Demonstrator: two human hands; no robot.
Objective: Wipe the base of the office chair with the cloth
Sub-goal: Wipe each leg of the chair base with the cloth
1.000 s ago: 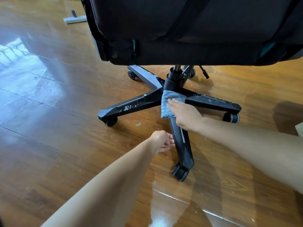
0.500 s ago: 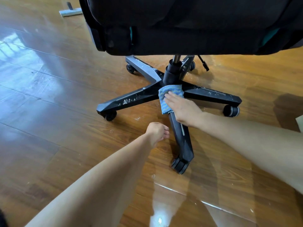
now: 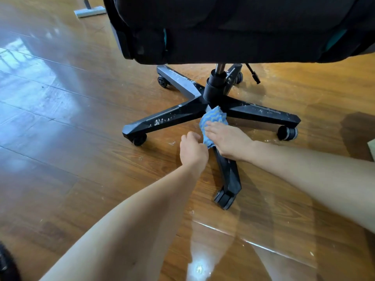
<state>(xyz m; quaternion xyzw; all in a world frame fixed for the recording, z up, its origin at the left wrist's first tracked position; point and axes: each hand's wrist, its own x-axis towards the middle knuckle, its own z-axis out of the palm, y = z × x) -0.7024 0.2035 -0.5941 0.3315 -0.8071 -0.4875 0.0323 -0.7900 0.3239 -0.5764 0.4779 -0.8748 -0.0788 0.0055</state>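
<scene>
The black star-shaped chair base (image 3: pixel 174 116) stands on castors under the dark seat (image 3: pixel 233 27), its spokes flecked with white dust. A blue cloth (image 3: pixel 212 118) lies over the near spoke close to the hub (image 3: pixel 215 88). My right hand (image 3: pixel 227 140) presses flat on the cloth against that spoke. My left hand (image 3: pixel 192 151) hovers just left of the cloth, fingers curled, touching or almost touching the cloth's left edge; I cannot tell whether it grips it. The near spoke's castor (image 3: pixel 224 198) points toward me.
Glossy wooden floor (image 3: pixel 71 118) all around, with white crumbs near the base. A flat grey mop head (image 3: pixel 89 11) lies at the far left. A lever (image 3: pixel 252 74) hangs under the seat on the right. A dark shadow patch lies at the right edge.
My left hand has moved up and right from the floor to the cloth's edge. The right hand with the cloth has slid slightly outward along the near spoke.
</scene>
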